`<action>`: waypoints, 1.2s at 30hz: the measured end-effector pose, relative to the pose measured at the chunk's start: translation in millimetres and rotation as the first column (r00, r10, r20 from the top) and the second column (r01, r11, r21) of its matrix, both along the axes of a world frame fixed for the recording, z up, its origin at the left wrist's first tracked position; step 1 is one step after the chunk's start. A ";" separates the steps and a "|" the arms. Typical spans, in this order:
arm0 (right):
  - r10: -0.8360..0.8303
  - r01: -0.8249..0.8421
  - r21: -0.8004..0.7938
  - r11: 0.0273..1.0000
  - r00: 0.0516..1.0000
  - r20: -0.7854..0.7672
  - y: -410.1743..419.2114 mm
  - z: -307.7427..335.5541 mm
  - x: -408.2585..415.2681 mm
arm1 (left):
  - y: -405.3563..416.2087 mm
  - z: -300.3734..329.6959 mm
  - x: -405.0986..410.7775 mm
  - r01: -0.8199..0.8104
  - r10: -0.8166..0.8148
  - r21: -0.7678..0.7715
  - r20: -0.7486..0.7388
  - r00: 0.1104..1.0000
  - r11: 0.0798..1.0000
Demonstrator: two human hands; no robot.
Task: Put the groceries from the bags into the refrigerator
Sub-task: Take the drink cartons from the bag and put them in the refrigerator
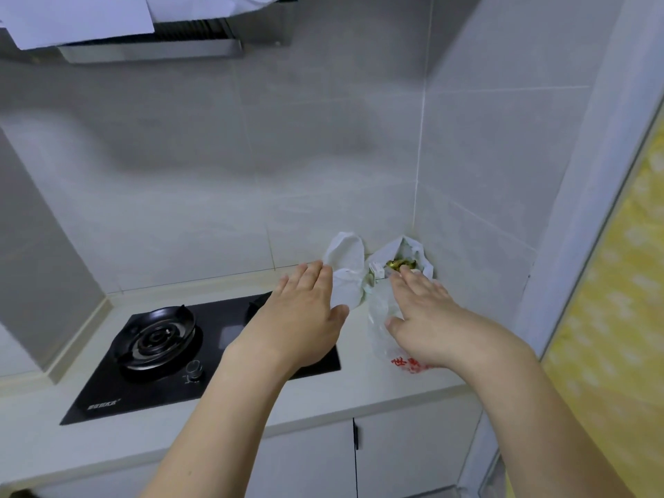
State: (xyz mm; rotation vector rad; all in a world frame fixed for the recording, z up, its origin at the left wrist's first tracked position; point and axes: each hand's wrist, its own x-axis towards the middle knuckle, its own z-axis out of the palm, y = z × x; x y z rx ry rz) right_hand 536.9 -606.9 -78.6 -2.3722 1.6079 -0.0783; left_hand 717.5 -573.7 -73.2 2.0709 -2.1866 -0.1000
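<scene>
Two white plastic bags sit in the counter's back right corner. The left bag is crumpled and its contents are hidden. The right bag gapes open, showing something green and gold inside. A clear bag with red print lies in front of it. My left hand reaches flat with fingers apart, touching the left bag's side. My right hand stretches over the clear bag, fingertips at the right bag's mouth, holding nothing.
A black gas hob with a burner and knob fills the counter to the left. The range hood hangs above. Tiled walls close the corner. White cabinet doors lie below, a yellow patterned surface at right.
</scene>
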 end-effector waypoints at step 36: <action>-0.225 0.225 0.158 0.962 0.974 -0.020 -365.5 -66.2 -28.1 | -379.1 -41.0 7.6 0.185 -0.181 0.146 -0.042 0.983 0.972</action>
